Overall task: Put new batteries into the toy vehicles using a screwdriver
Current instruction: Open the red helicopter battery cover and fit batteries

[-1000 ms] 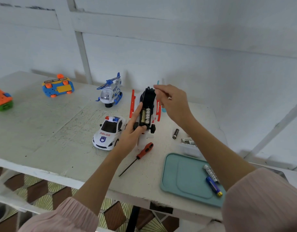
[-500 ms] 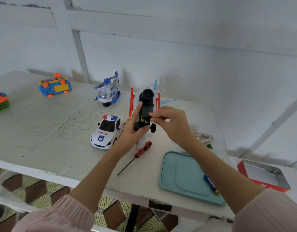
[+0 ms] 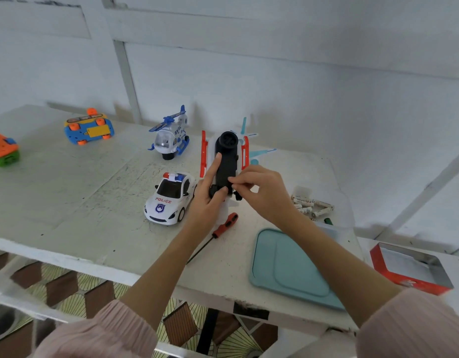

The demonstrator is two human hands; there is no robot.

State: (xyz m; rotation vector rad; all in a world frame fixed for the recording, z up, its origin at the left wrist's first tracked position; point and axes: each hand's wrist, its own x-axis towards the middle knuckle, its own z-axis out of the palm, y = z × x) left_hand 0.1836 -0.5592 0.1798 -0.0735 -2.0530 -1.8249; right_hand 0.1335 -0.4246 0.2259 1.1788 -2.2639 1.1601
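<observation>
A red-and-white toy helicopter (image 3: 224,156) is held upside down over the table, its black underside toward me. My left hand (image 3: 206,197) grips its lower end, index finger laid along the black belly. My right hand (image 3: 262,192) pinches the lower edge of the black battery cover; no batteries show. A red-handled screwdriver (image 3: 224,224) lies on the table just below my hands. Several loose batteries (image 3: 309,205) lie to the right.
A white police car (image 3: 169,198) stands left of my hands, a blue-white helicopter (image 3: 170,138) behind it. Two upturned toys, one blue-orange (image 3: 89,129) and one orange-green (image 3: 3,151), lie far left. A teal tray (image 3: 288,267) and a red box (image 3: 410,270) sit at the right.
My right hand came down from the toy's top to its lower end. The batteries that showed in the open compartment are now covered by the black lid.
</observation>
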